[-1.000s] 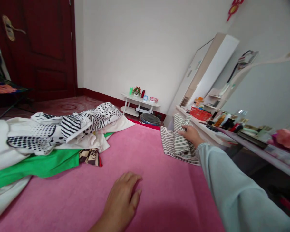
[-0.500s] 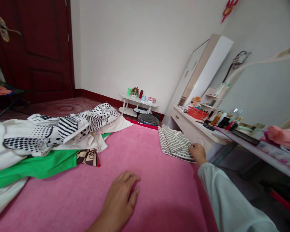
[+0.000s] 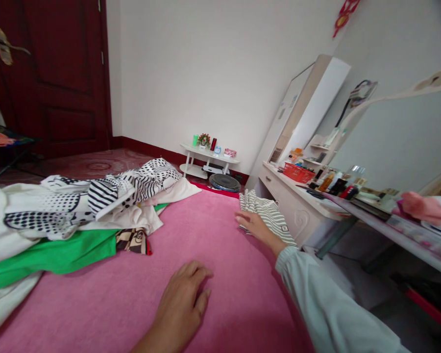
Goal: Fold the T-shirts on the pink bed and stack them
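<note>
On the pink bedspread (image 3: pixel 132 304) my left hand (image 3: pixel 185 299) rests with its fingers loosely apart and nothing in them. My right hand (image 3: pixel 255 228), in a pale blue sleeve, reaches over the near left edge of a folded striped garment (image 3: pixel 268 211). Its fingers are stretched out, holding nothing; whether they touch the cloth I cannot tell. The striped garment, white with dark lines, lies at the bed's right edge, partly hidden behind that hand.
A heap of clothes lies on the left: a black-and-white patterned garment (image 3: pixel 110 193) over a green one (image 3: pixel 69 252). To the right stands a white dressing table (image 3: pixel 297 196) with a red basket (image 3: pixel 297 172) and bottles. A low white stand (image 3: pixel 206 153) is beyond the bed.
My right hand has let go of the striped garment's right corner and moved left to its near left side. The left hand has stayed in place.
</note>
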Demonstrator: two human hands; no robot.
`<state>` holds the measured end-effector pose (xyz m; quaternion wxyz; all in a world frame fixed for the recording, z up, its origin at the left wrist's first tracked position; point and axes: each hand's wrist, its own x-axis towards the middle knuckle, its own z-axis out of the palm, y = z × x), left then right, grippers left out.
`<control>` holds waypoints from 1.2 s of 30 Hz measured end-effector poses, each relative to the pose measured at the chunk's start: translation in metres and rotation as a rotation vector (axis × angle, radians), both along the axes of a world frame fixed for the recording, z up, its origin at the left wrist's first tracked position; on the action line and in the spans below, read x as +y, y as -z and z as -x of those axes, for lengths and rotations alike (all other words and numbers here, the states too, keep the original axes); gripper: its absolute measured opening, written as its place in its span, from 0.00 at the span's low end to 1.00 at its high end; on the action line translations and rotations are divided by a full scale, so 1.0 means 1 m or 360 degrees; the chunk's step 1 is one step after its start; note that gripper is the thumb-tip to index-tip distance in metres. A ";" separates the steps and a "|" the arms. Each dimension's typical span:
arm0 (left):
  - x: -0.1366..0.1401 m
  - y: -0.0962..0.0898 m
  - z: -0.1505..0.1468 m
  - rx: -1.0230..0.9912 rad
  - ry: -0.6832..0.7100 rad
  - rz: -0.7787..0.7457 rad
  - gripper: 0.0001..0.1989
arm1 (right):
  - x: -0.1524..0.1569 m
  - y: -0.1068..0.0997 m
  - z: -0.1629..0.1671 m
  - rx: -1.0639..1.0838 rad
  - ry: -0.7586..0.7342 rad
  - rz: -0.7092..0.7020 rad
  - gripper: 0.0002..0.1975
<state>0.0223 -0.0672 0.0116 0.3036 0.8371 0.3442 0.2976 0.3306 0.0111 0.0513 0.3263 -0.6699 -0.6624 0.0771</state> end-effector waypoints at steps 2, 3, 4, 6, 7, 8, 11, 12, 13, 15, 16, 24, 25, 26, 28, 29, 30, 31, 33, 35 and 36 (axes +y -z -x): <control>0.000 -0.001 0.000 -0.0001 0.0006 0.0001 0.15 | 0.001 0.006 0.009 0.0049 -0.0123 0.0011 0.16; 0.000 -0.001 0.000 -0.0002 0.0005 0.0002 0.14 | 0.000 0.008 0.007 0.0040 -0.0107 -0.0017 0.16; 0.000 0.000 0.001 -0.0001 0.0003 0.0004 0.14 | -0.002 0.011 0.002 0.0008 -0.0037 -0.0069 0.15; 0.000 0.000 0.000 0.0000 -0.0006 0.0013 0.14 | -0.008 0.014 -0.018 -0.0119 0.0226 -0.0181 0.15; 0.000 0.000 0.000 0.0001 -0.0010 0.0017 0.14 | -0.012 0.014 -0.031 -0.0204 0.0402 -0.0202 0.15; 0.000 0.000 0.000 0.0004 -0.0011 0.0020 0.14 | -0.016 0.015 -0.044 -0.0287 0.0574 -0.0183 0.15; -0.001 -0.001 -0.001 0.0020 -0.0021 0.0021 0.13 | -0.025 0.013 -0.072 -0.0433 0.0898 -0.0035 0.15; -0.001 -0.001 -0.001 0.0026 -0.0024 0.0020 0.13 | -0.026 0.011 -0.075 -0.0460 0.0940 -0.0010 0.15; -0.001 -0.001 -0.001 0.0031 -0.0025 0.0019 0.13 | -0.026 0.009 -0.073 -0.0489 0.0960 -0.0026 0.16; -0.001 -0.002 -0.002 0.0033 -0.0024 0.0017 0.13 | -0.021 0.007 -0.061 -0.0581 0.0963 -0.0139 0.19; -0.001 -0.002 -0.002 0.0034 -0.0019 0.0018 0.13 | -0.017 0.007 -0.051 -0.0640 0.0953 -0.0198 0.22; -0.001 -0.001 0.000 0.0019 0.0012 0.0033 0.11 | 0.006 0.019 -0.018 -0.0398 0.0138 0.0467 0.23; -0.001 -0.001 0.000 0.0017 0.0016 0.0032 0.11 | 0.004 0.017 -0.025 -0.0353 0.0145 0.0409 0.23; -0.001 -0.002 0.000 0.0015 0.0018 0.0029 0.11 | 0.001 0.014 -0.032 -0.0326 0.0182 0.0329 0.24; -0.002 -0.002 -0.001 0.0012 0.0011 0.0021 0.11 | -0.011 0.008 -0.051 -0.0327 0.0420 0.0094 0.23; -0.002 -0.002 -0.001 0.0011 0.0005 0.0018 0.11 | -0.018 0.007 -0.060 -0.0361 0.0624 -0.0019 0.21; -0.002 -0.002 -0.001 0.0012 -0.0001 0.0015 0.11 | -0.026 0.006 -0.070 -0.0414 0.0864 -0.0087 0.20; -0.002 -0.002 -0.001 0.0015 -0.0002 0.0015 0.11 | -0.035 0.007 -0.079 -0.0464 0.1115 -0.0100 0.19; -0.001 -0.002 -0.001 0.0018 0.0000 0.0018 0.11 | -0.049 0.012 -0.095 -0.0509 0.1542 0.0024 0.22; -0.001 -0.002 -0.001 0.0016 0.0005 0.0019 0.10 | -0.058 0.017 -0.107 -0.0486 0.1721 0.0246 0.26; -0.001 -0.003 -0.002 0.0013 0.0004 0.0018 0.10 | -0.060 0.019 -0.112 -0.0482 0.1741 0.0328 0.27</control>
